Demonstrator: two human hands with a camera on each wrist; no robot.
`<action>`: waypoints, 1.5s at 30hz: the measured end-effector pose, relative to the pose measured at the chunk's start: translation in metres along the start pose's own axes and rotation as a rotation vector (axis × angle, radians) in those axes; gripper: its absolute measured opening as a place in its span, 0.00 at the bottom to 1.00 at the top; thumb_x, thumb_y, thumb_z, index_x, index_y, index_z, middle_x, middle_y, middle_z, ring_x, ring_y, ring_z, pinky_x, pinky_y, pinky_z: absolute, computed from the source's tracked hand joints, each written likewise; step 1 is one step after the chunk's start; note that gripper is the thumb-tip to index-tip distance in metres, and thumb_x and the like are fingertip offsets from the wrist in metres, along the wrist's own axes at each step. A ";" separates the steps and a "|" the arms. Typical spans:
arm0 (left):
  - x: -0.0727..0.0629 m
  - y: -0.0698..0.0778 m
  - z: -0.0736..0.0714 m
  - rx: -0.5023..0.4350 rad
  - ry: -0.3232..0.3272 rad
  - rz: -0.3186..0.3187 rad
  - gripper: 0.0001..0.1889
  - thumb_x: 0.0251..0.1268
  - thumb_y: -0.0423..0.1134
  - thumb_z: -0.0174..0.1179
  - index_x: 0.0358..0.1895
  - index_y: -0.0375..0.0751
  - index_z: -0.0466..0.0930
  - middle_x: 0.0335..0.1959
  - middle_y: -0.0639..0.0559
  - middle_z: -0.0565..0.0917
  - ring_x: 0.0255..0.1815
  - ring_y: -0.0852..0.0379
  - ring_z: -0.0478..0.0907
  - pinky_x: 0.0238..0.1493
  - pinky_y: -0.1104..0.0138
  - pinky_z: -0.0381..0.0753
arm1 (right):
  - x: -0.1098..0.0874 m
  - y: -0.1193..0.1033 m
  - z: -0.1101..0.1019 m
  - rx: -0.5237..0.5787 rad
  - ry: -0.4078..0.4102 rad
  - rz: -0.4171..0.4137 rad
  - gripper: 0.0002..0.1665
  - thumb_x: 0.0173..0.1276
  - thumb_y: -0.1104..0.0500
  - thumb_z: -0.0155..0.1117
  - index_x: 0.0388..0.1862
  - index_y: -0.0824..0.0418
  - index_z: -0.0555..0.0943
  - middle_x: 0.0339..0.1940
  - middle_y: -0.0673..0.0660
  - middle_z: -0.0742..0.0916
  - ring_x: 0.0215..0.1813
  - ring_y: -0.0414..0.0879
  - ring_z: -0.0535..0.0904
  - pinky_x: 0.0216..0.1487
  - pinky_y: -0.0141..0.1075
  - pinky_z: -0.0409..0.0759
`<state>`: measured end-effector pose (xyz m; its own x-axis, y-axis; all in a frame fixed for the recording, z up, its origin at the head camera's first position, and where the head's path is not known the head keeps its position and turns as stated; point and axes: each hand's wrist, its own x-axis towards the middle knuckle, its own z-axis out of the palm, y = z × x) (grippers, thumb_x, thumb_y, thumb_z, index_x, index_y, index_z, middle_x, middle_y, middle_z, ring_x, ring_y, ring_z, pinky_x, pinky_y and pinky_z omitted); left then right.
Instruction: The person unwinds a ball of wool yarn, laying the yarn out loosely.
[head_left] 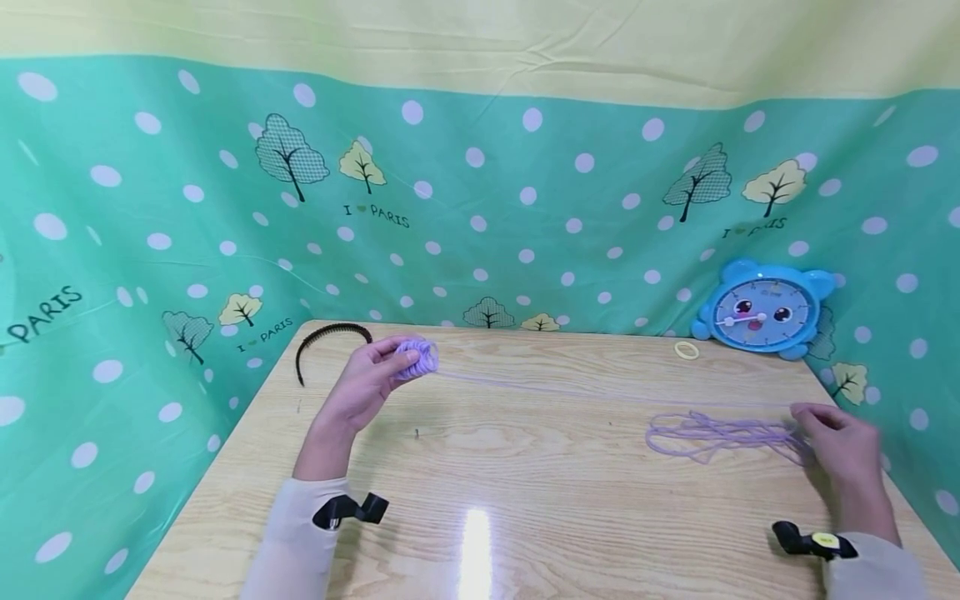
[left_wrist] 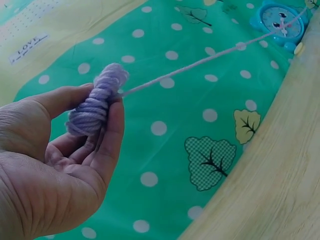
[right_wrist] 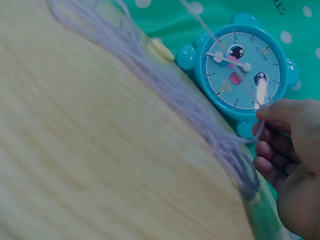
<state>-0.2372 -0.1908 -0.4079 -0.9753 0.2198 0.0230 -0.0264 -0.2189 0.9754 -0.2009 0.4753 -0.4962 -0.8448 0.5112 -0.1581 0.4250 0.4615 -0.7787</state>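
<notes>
A small wound bundle of purple yarn (head_left: 422, 358) is held between the thumb and fingers of my left hand (head_left: 367, 379), raised over the far left of the table. In the left wrist view the yarn bundle (left_wrist: 95, 105) shows many tight turns. One strand (head_left: 570, 390) runs taut from it across to my right hand (head_left: 843, 442), which pinches it between thumb and fingertips. Beside the right hand, loose loops of purple yarn (head_left: 705, 433) lie on the table. The right wrist view shows the loose yarn (right_wrist: 175, 95) stretched along the tabletop, with the right hand (right_wrist: 292, 150) near its end.
A blue clock (head_left: 765, 308) with a cartoon face leans at the back right corner. Near it lies a pale yellow ring (head_left: 686, 350). A dark toothed headband (head_left: 330, 329) lies at the back left of the wooden table (head_left: 525, 500). A green dotted curtain (head_left: 480, 192) hangs behind.
</notes>
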 end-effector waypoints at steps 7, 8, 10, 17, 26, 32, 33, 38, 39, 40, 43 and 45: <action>0.002 -0.003 0.006 0.041 0.000 -0.042 0.22 0.76 0.30 0.57 0.68 0.23 0.69 0.46 0.57 0.86 0.46 0.64 0.85 0.53 0.72 0.86 | -0.005 0.005 0.010 -0.077 -0.003 -0.060 0.41 0.74 0.31 0.56 0.70 0.60 0.78 0.43 0.30 0.76 0.50 0.33 0.69 0.55 0.39 0.76; 0.002 -0.003 0.007 0.044 0.002 -0.046 0.23 0.76 0.30 0.58 0.68 0.23 0.68 0.46 0.57 0.86 0.46 0.64 0.85 0.53 0.72 0.86 | -0.005 0.005 0.011 -0.075 0.006 -0.067 0.42 0.74 0.31 0.56 0.70 0.61 0.78 0.43 0.29 0.76 0.49 0.32 0.69 0.53 0.36 0.76; 0.002 -0.003 0.007 0.055 0.001 -0.050 0.22 0.76 0.31 0.58 0.68 0.25 0.70 0.46 0.57 0.86 0.46 0.63 0.85 0.52 0.72 0.86 | -0.005 0.006 0.012 -0.066 0.020 -0.086 0.41 0.73 0.31 0.58 0.69 0.62 0.79 0.41 0.27 0.75 0.46 0.28 0.67 0.44 0.27 0.72; 0.002 -0.004 0.009 0.059 -0.028 -0.042 0.14 0.77 0.32 0.58 0.60 0.37 0.79 0.46 0.57 0.87 0.46 0.64 0.85 0.49 0.73 0.86 | -0.006 0.008 0.016 -0.048 0.039 -0.087 0.38 0.74 0.34 0.59 0.66 0.61 0.81 0.37 0.26 0.77 0.48 0.32 0.72 0.52 0.33 0.77; 0.003 -0.010 0.018 0.061 -0.059 -0.058 0.20 0.75 0.30 0.58 0.66 0.25 0.73 0.45 0.57 0.87 0.46 0.63 0.85 0.51 0.73 0.86 | -0.028 -0.036 0.010 0.039 0.065 -0.247 0.29 0.77 0.41 0.59 0.71 0.53 0.79 0.47 0.30 0.79 0.47 0.27 0.72 0.37 0.15 0.75; 0.002 -0.009 0.020 0.077 -0.053 -0.047 0.23 0.76 0.30 0.57 0.68 0.22 0.69 0.45 0.57 0.87 0.46 0.64 0.85 0.52 0.72 0.86 | -0.058 -0.104 0.036 0.215 0.057 -0.578 0.20 0.75 0.57 0.66 0.61 0.64 0.84 0.43 0.25 0.84 0.46 0.24 0.78 0.43 0.12 0.77; 0.002 -0.009 0.020 0.079 -0.055 -0.046 0.23 0.76 0.30 0.57 0.68 0.22 0.69 0.45 0.57 0.87 0.46 0.63 0.85 0.53 0.72 0.86 | -0.063 -0.113 0.044 0.242 0.032 -0.624 0.19 0.75 0.59 0.67 0.60 0.66 0.84 0.44 0.27 0.85 0.46 0.25 0.80 0.44 0.14 0.78; 0.002 -0.009 0.020 0.082 -0.055 -0.049 0.22 0.76 0.30 0.58 0.68 0.22 0.70 0.46 0.57 0.86 0.46 0.64 0.85 0.53 0.72 0.86 | -0.090 -0.155 0.100 0.356 -0.141 -0.752 0.17 0.74 0.64 0.67 0.57 0.71 0.83 0.47 0.33 0.88 0.49 0.29 0.83 0.50 0.19 0.82; 0.002 -0.009 0.019 0.079 -0.055 -0.049 0.22 0.76 0.30 0.58 0.67 0.22 0.70 0.46 0.57 0.86 0.46 0.64 0.85 0.53 0.72 0.86 | -0.095 -0.162 0.112 0.373 -0.177 -0.755 0.17 0.74 0.63 0.67 0.57 0.70 0.83 0.47 0.35 0.88 0.49 0.29 0.83 0.51 0.19 0.82; 0.002 -0.010 0.019 0.077 -0.052 -0.049 0.21 0.76 0.30 0.58 0.67 0.23 0.71 0.46 0.56 0.86 0.46 0.64 0.85 0.53 0.72 0.86 | -0.100 -0.169 0.124 0.386 -0.211 -0.754 0.16 0.74 0.62 0.67 0.57 0.69 0.84 0.47 0.36 0.88 0.49 0.30 0.83 0.51 0.20 0.83; 0.002 -0.010 0.019 0.071 -0.056 -0.043 0.19 0.76 0.30 0.58 0.65 0.26 0.73 0.45 0.56 0.86 0.46 0.64 0.85 0.52 0.73 0.86 | -0.112 -0.184 0.156 0.431 -0.319 -0.742 0.16 0.73 0.62 0.67 0.56 0.68 0.85 0.48 0.45 0.89 0.49 0.32 0.84 0.52 0.23 0.84; 0.002 -0.010 0.020 0.067 -0.063 -0.039 0.18 0.76 0.30 0.58 0.64 0.28 0.75 0.45 0.56 0.87 0.45 0.64 0.85 0.52 0.73 0.86 | -0.121 -0.192 0.174 0.453 -0.376 -0.739 0.15 0.73 0.62 0.68 0.54 0.67 0.85 0.50 0.53 0.90 0.49 0.35 0.84 0.52 0.24 0.85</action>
<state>-0.2346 -0.1690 -0.4132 -0.9581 0.2865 -0.0041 -0.0478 -0.1457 0.9882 -0.2371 0.1985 -0.4332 -0.9326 -0.1022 0.3461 -0.3603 0.2092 -0.9091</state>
